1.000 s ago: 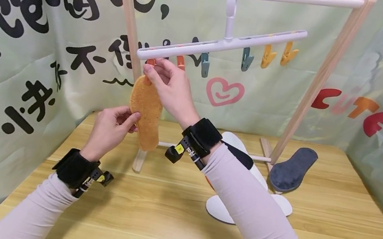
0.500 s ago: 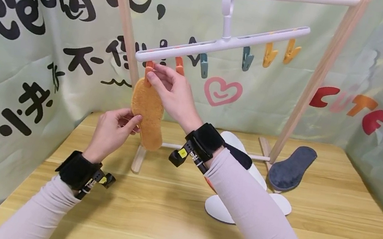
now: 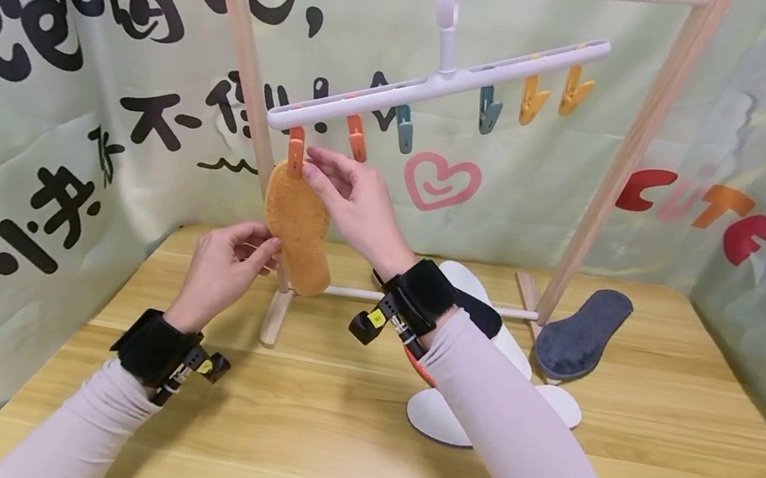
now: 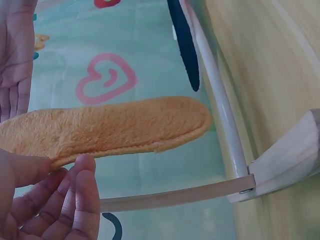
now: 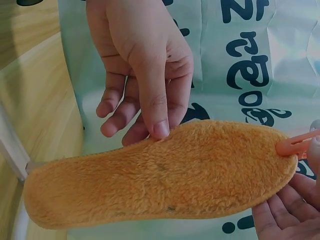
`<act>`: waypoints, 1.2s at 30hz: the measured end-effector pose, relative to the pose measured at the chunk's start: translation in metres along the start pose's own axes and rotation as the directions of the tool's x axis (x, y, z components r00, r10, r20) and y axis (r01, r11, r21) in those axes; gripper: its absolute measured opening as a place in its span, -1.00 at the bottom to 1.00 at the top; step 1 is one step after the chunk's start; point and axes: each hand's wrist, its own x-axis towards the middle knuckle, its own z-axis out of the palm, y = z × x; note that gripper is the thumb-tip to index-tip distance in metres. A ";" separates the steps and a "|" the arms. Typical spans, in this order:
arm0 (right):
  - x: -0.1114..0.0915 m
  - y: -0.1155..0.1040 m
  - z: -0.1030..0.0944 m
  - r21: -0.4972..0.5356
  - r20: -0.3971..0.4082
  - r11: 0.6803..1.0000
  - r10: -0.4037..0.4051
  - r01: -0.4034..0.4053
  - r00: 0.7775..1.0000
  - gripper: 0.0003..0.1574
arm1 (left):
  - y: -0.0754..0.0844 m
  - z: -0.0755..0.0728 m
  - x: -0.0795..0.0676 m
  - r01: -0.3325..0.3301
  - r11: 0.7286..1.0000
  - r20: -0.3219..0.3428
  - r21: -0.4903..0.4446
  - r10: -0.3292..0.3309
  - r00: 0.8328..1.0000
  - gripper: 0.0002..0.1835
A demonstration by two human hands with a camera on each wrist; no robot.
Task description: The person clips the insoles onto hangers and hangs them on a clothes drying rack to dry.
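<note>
A fuzzy orange-yellow insole (image 3: 297, 225) hangs from an orange clothes peg (image 3: 296, 153) at the left end of the white hanger (image 3: 424, 87). My left hand (image 3: 218, 269) pinches the insole's left edge between thumb and fingers, near mid-length; the left wrist view shows the pile and stitched rim from the side. Beside the peg, my right hand (image 3: 365, 206) has its fingers loosely extended, tips close to the peg and the insole's upper edge. In the right wrist view the peg's jaws overlap the insole's end, and the right fingers (image 5: 277, 212) lie straight by it.
A wood-and-white rack (image 3: 614, 151) carries the tilted hanger, with another orange peg (image 3: 357, 137), two blue-grey ones and two yellow ones. A dark insole (image 3: 580, 335) leans at the right rack foot. Several white-soled insoles (image 3: 437, 417) lie on the wooden table, partly behind my right arm.
My right hand has come off the peg and moved slightly down and right, leaving the peg on the insole. The hanger's left end dips a little more. The left hand keeps its pinch.
</note>
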 end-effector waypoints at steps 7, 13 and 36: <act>-0.008 0.007 -0.006 -0.021 0.000 0.999 0.029 -0.029 1.000 -0.43 | -0.003 0.004 -0.003 -0.009 1.000 0.005 -0.008 0.009 1.000 -0.79; -0.012 0.012 -0.009 0.001 0.002 0.999 0.036 -0.036 0.999 -0.45 | -0.002 0.005 -0.005 -0.004 1.000 -0.004 -0.020 0.004 1.000 -0.79; -0.037 0.027 -0.043 -0.086 0.079 0.988 0.136 -0.129 0.988 -0.46 | 0.001 0.025 -0.014 0.067 0.994 0.080 -0.091 -0.060 0.995 -0.74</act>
